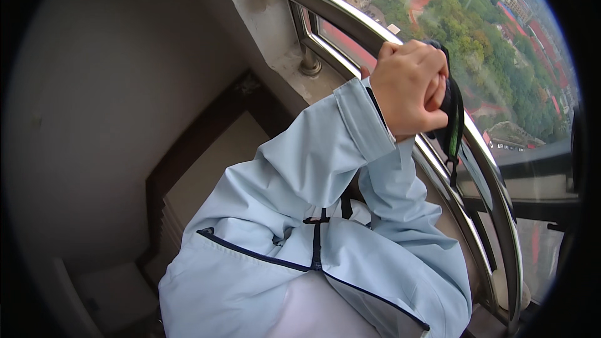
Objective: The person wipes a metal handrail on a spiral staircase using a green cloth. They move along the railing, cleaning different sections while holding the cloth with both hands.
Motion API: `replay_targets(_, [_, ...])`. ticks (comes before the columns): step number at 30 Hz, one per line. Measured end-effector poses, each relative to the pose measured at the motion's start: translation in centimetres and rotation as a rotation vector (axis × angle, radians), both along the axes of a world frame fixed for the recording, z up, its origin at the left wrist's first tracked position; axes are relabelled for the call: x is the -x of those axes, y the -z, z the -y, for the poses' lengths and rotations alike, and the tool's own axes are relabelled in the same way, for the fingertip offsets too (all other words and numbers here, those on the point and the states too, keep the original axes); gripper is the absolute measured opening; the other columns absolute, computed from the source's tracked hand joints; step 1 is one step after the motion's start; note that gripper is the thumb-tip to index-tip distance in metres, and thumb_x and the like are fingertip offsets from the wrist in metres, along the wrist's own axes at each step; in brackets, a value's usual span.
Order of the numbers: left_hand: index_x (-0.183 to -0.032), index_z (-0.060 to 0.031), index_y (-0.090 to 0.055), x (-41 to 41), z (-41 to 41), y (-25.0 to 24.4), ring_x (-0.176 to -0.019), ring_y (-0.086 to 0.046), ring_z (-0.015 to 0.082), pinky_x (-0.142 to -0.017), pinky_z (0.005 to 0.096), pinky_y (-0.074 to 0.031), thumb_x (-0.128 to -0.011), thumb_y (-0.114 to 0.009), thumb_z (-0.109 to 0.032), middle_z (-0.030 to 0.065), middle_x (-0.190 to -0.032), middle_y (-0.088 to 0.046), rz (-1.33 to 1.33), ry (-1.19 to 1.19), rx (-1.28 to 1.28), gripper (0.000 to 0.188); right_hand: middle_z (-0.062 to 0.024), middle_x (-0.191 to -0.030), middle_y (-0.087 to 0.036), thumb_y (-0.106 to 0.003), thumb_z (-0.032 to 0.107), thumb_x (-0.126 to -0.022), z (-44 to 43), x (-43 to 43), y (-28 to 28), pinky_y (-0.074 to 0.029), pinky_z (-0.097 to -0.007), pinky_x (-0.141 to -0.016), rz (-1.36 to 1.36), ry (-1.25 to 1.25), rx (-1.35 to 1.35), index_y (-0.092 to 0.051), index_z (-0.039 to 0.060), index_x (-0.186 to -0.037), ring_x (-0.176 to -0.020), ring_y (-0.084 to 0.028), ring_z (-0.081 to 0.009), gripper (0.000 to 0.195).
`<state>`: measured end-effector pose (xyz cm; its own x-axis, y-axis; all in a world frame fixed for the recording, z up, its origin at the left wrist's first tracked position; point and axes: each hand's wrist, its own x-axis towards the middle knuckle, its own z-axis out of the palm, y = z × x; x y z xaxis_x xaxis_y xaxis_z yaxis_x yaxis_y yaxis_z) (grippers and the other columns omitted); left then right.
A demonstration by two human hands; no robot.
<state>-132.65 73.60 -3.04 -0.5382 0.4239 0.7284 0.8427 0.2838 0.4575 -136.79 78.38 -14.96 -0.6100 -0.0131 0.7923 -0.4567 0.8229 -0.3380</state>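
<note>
Raised over the polished metal handrail, my left hand (411, 87) is curled, its back towards me and its thumb at the lower right. A black strap (453, 126) with a green strip and a small dangling end hangs beside its fingers. The dark item that the strap belongs to is mostly covered by this hand. My right hand is almost wholly hidden behind the left; its sleeve (394, 183) rises to the same spot. What it grips cannot be seen. Both arms wear a light blue jacket (291, 164), over a pale garment (324, 310).
Curved metal rails (504, 206) run along a window. Through the glass (483, 51), far below, are trees, buildings and parked cars. A grey wall (117, 65) stands at the left, with a dark-framed panel (211, 173). A pale ledge (300, 75) lies below the rail mount.
</note>
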Motion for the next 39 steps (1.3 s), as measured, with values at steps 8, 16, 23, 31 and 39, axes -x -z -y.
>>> replay_targets(8, [-0.091,-0.008,-0.049,3.6,2.8,-0.1,-0.095,-0.048,0.0227,-0.084,0.0361,-0.03,-0.053,-0.063,-0.021,0.0048,-0.092,-0.052,-0.08,0.15,-0.004,0.042,-0.0091,-0.132,-0.035,-0.037,0.031,-0.085,5.8,6.8,-1.0,-0.028,-0.0338,-0.1,-0.03,0.065,-0.108,-0.039,0.0088,-0.125,-0.121,-0.035,-0.0213,0.046])
replay_targets(16, [-0.096,-0.0081,-0.046,11.1,10.6,2.0,-0.1,-0.045,0.0272,-0.09,0.0394,-0.029,-0.053,-0.063,-0.02,0.0074,-0.102,-0.049,-0.159,0.073,0.024,0.047,-0.009,-0.133,-0.033,-0.035,0.032,-0.086,10.5,12.0,-1.1,-0.028,-0.0335,-0.1,-0.057,0.209,-0.172,-0.038,0.0087,-0.126,-0.123,-0.033,-0.0212,0.047])
replay_targets(23, [-0.092,-0.0044,-0.047,18.2,14.9,1.1,-0.091,-0.048,0.0321,-0.082,0.0398,-0.037,-0.056,-0.061,-0.016,0.0123,-0.095,-0.052,-0.213,-0.029,0.045,0.041,-0.009,-0.135,-0.032,-0.034,0.032,-0.086,12.8,14.4,-0.7,-0.028,-0.0332,-0.1,-0.071,0.272,-0.205,-0.037,0.0087,-0.127,-0.124,-0.033,-0.0211,0.047])
replay_targets(31, [-0.089,0.0016,-0.044,11.0,8.1,2.0,-0.091,-0.045,0.0348,-0.092,0.0449,-0.032,-0.057,-0.057,-0.018,0.0168,-0.089,-0.048,-0.213,0.028,0.099,0.04,-0.009,-0.136,-0.03,-0.033,0.032,-0.086,5.4,6.8,3.9,-0.027,-0.0328,-0.101,0.042,0.46,-0.264,-0.036,0.0086,-0.128,-0.125,-0.031,-0.021,0.048])
replay_targets(39, [-0.1,0.0059,-0.045,3.6,3.6,2.7,-0.116,-0.036,0.0392,-0.103,0.0484,-0.02,-0.056,-0.063,-0.026,0.0281,-0.117,-0.041,-0.288,0.513,0.045,0.057,-0.0089,-0.138,-0.029,-0.032,0.032,-0.087,-1.5,-6.2,10.3,-0.027,-0.0324,-0.101,0.135,1.014,0.145,-0.034,0.0086,-0.129,-0.126,-0.03,-0.0209,0.048])
